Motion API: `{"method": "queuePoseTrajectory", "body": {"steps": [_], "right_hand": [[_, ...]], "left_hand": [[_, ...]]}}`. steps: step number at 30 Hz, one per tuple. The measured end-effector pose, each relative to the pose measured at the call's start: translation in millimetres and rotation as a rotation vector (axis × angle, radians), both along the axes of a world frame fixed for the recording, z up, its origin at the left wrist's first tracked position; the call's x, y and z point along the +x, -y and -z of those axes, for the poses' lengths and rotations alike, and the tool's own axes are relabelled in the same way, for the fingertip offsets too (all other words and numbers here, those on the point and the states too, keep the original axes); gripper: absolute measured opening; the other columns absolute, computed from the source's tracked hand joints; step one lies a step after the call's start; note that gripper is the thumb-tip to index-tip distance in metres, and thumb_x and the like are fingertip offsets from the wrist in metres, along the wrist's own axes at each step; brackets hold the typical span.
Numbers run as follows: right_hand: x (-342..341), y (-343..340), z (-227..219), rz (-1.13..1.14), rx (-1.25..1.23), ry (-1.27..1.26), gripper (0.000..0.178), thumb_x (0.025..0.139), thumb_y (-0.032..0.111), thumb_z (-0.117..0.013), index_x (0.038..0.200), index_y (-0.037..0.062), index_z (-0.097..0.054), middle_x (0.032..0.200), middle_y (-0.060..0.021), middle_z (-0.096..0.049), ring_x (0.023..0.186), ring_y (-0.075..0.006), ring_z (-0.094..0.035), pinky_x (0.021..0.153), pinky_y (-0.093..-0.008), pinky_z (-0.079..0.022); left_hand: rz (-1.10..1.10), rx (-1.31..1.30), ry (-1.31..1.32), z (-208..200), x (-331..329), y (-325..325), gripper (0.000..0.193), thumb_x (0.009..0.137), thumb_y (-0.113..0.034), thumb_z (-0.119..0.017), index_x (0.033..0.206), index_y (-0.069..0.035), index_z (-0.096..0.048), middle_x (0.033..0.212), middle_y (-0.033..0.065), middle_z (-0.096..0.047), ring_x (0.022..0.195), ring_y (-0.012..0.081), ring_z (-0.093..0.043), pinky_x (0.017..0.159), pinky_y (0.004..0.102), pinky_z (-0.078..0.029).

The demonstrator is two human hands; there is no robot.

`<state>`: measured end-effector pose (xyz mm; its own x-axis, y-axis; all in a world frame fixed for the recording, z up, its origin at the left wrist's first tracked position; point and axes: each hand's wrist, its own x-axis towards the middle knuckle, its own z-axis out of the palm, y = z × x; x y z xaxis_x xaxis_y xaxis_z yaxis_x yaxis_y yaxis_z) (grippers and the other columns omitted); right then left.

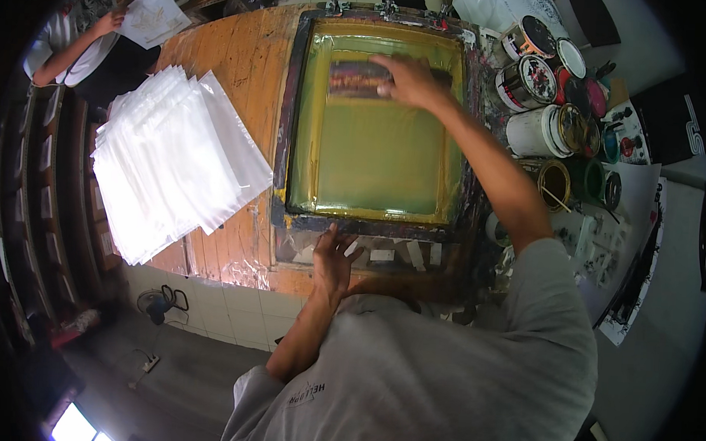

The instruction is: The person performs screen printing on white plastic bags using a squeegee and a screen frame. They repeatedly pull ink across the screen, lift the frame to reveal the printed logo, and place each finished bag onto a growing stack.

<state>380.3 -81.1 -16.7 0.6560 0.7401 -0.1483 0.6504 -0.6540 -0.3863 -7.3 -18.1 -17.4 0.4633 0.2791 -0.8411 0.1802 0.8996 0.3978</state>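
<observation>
A screen-printing frame (282,210) with dark, paint-stained edges and a yellow-green mesh (378,155) lies flat on the table before me. My right hand (414,81) reaches over its far part, closed on a squeegee (354,79) that spans much of the mesh's width. The squeegee is blurred and its blade edge cannot be made out. At the front edge of the frame is my left hand (333,264), its fingers apart and one fingertip against the dark edge. It holds nothing that I can see.
A fanned stack of clear plastic sheets (176,156) covers the left of the wooden table (246,53). Metal clamps (388,5) line the frame's far edge. Several paint tins (535,130) crowd the right side. Another person's hand (109,22) holds a printed sheet (155,16) at far left.
</observation>
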Motion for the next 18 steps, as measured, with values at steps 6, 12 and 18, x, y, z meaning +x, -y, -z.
{"method": "queuePoseTrajectory", "body": {"steps": [6,12,18], "right_hand": [[-182,58,-76,-0.028,0.134,0.008,0.058,0.089,0.011,-0.072,0.144,0.0152,-0.053,0.116,-0.0153,-0.059,0.114,-0.0343,-0.055,0.098,-0.0524,-0.034],[-244,55,-140,0.091,0.242,0.389,0.052,0.093,0.023,-0.069,0.142,0.0174,-0.055,0.108,-0.0118,-0.054,0.105,-0.0308,-0.052,0.095,-0.0523,-0.033],[-174,39,-234,0.089,0.374,0.684,0.048,0.096,0.052,-0.065,0.122,0.0114,-0.067,0.096,-0.0130,-0.057,0.094,-0.0317,-0.056,0.089,-0.0482,-0.038]], "left_hand": [[0.043,0.032,0.216,-3,-12,-11,0.025,0.101,-0.031,-0.061,0.111,-0.008,-0.062,0.100,0.0107,-0.064,0.107,0.0336,-0.064,0.105,0.0617,-0.045],[0.029,0.059,0.471,-92,20,-28,0.009,0.095,-0.016,-0.070,0.096,-0.008,-0.066,0.091,0.0112,-0.074,0.087,0.0303,-0.074,0.102,0.0533,-0.054],[0.009,0.251,0.805,-159,94,-53,0.007,0.089,-0.006,-0.066,0.093,-0.001,-0.070,0.087,0.0087,-0.072,0.084,0.0232,-0.070,0.102,0.0474,-0.053]]}}
